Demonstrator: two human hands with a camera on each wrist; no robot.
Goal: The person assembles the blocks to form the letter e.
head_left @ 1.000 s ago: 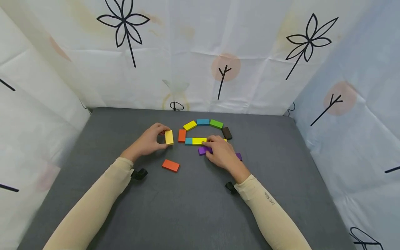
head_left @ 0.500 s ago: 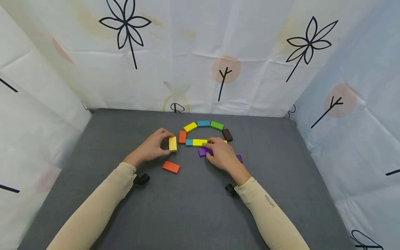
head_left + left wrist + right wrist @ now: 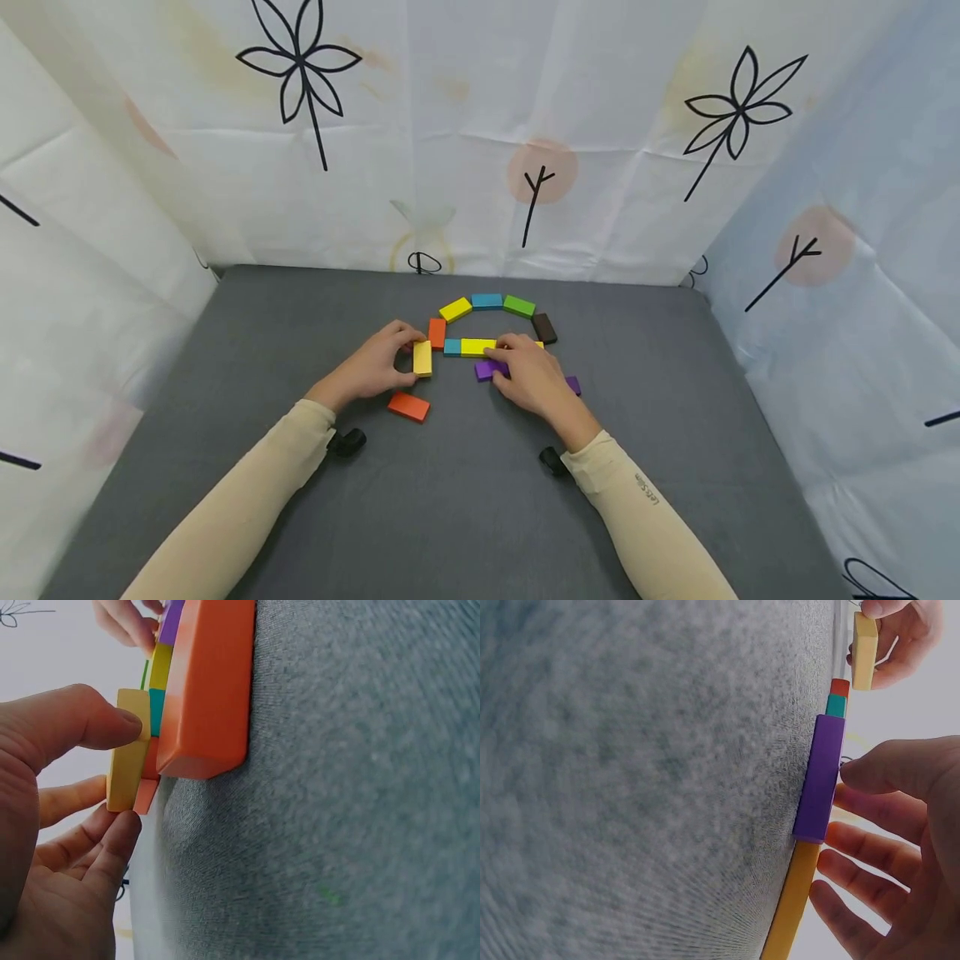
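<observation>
My left hand (image 3: 378, 362) pinches a pale yellow block (image 3: 422, 359) between thumb and fingertips. In the head view that block overlaps the near end of an orange block (image 3: 437, 333); in the left wrist view it appears raised above the cloth. My right hand (image 3: 536, 379) rests over a straight row of blocks, fingers loosely extended. Its fingertips lie at a yellow block (image 3: 476, 348), with the thumb by a purple block (image 3: 487, 371). The right wrist view shows those fingers along the purple block and an orange-yellow block (image 3: 791, 900). The hand hides part of the row.
A teal block (image 3: 452, 347) ends the row on the left. Yellow (image 3: 455, 310), blue (image 3: 487, 302), green (image 3: 519, 306) and dark brown (image 3: 544, 327) blocks curve behind. A loose orange block (image 3: 408, 407) lies nearer on the grey cloth (image 3: 420, 517). White printed curtains (image 3: 450, 108) surround the table.
My left hand has carried the pale yellow block rightward and nearer the person, from left of the upright orange block to its near end. My right hand stays in place.
</observation>
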